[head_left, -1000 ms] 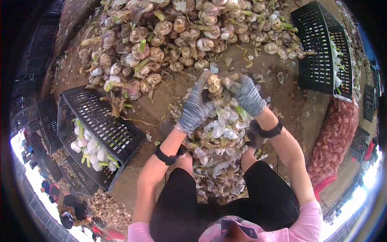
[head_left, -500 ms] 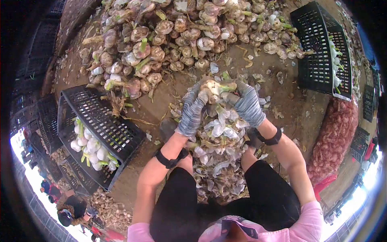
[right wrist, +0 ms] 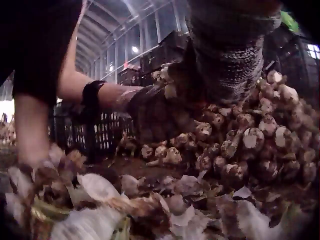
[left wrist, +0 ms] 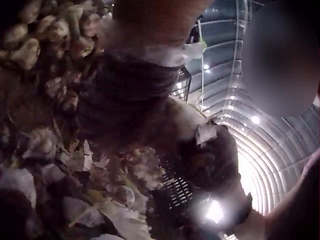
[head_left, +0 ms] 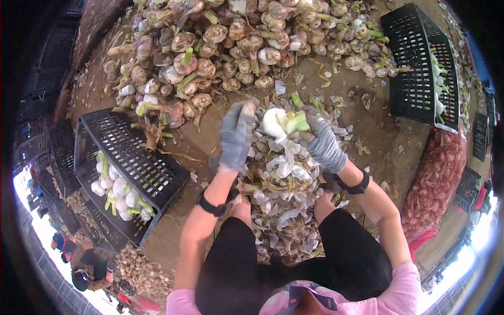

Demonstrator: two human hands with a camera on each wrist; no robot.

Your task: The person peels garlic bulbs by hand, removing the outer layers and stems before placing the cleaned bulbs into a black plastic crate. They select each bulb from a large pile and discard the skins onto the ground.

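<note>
In the head view, the gloved right hand [head_left: 324,137] grips the green stem of a white, peeled garlic bulb [head_left: 274,123] above the heap of skins. The gloved left hand [head_left: 235,137] is just left of the bulb, apart from it, its fingers pointing away from the body. Loose peeled skins [head_left: 286,168] lie below both hands, between the feet. The left wrist view is dark, with the left glove [left wrist: 130,100] near the lens. In the right wrist view, the right glove [right wrist: 227,60] is at the top and the left glove [right wrist: 157,117] beyond it.
A large pile of unpeeled garlic [head_left: 215,58] lies ahead. Black crates holding white bulbs stand at the left [head_left: 131,152] and at the far right [head_left: 412,68]. A red net sack [head_left: 436,181] lies at the right. People are in the background at the lower left.
The left hand has moved off the bulb to the left. The bulb, brown and dirty one second ago, now shows white, and the right hand holds it by the stem.
</note>
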